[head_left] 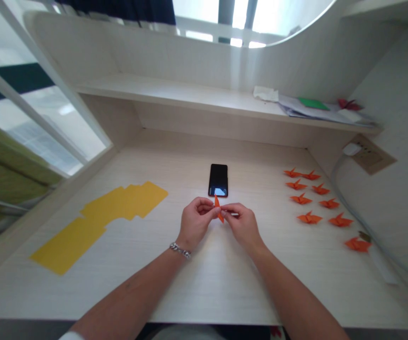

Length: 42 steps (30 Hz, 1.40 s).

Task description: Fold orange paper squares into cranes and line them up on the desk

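Between my two hands is a narrow piece of folded orange paper (217, 203), held upright over the desk. My left hand (197, 221), with a chain bracelet (180, 250) at its wrist, pinches it from the left. From the other side my right hand (241, 223) grips it between thumb and fingers. Part of the paper is hidden behind the fingertips. Just beyond the hands lies a black phone (218, 180), flat on the desk. To the right, several folded orange paper cranes (300, 199) stand in two rough columns.
Yellow paper sheets (70, 244) lie overlapped on the left of the desk (189, 295). A grey cable (352, 205) runs from a wall socket (371, 153) down the right side. Papers, a green sheet (313, 103) and a dark red folded piece (349, 104) rest on the shelf (189, 96).
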Tool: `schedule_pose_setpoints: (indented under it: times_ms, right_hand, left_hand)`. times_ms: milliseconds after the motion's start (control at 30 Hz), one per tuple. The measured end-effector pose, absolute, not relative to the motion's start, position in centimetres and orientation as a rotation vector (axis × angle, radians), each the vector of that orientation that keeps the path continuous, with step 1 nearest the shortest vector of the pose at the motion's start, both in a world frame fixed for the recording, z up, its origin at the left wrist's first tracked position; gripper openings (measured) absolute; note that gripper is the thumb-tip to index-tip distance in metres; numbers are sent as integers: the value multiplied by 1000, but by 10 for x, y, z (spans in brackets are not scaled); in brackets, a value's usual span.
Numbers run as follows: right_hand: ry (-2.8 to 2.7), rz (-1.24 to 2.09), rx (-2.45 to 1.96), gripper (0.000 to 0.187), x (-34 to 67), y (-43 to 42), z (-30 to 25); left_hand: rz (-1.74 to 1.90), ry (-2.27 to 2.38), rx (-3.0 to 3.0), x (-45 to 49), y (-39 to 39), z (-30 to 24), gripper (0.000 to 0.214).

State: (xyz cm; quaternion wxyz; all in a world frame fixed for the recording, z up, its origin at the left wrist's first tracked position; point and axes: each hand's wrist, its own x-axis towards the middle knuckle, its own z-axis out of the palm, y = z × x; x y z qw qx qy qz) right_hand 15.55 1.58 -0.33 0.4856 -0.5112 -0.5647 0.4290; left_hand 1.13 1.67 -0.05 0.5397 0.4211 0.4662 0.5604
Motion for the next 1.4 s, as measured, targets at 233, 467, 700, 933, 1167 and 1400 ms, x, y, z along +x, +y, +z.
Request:
schedule_pose_setpoints:
  times_ms: [233, 467, 700, 933, 1167, 1400]
  right_hand:
    - [-1254, 1285, -1133, 24, 154, 19, -9]
    - [-1061, 1402, -1133, 23, 156, 20, -9]
    - [-1295, 1229, -1209, 22, 163, 22, -3]
    - [-1179, 1477, -1121, 20, 168, 22, 3]
    - [-1086, 1517, -1105, 15, 166, 19, 6]
    - [-1077, 1550, -1013, 11, 169, 18, 8]
  left_hand:
    - [1287, 1115, 1175, 11, 15, -3, 29]
    - [1172, 1140, 1361, 4, 19, -1, 24]
    - [1085, 1035, 1327, 2, 19, 2, 20]
    - [985, 1017, 1331, -3, 19, 9, 17]
    - [977, 988, 1213, -3, 19, 11, 17]
    - [1034, 966, 1138, -3, 18, 12, 9]
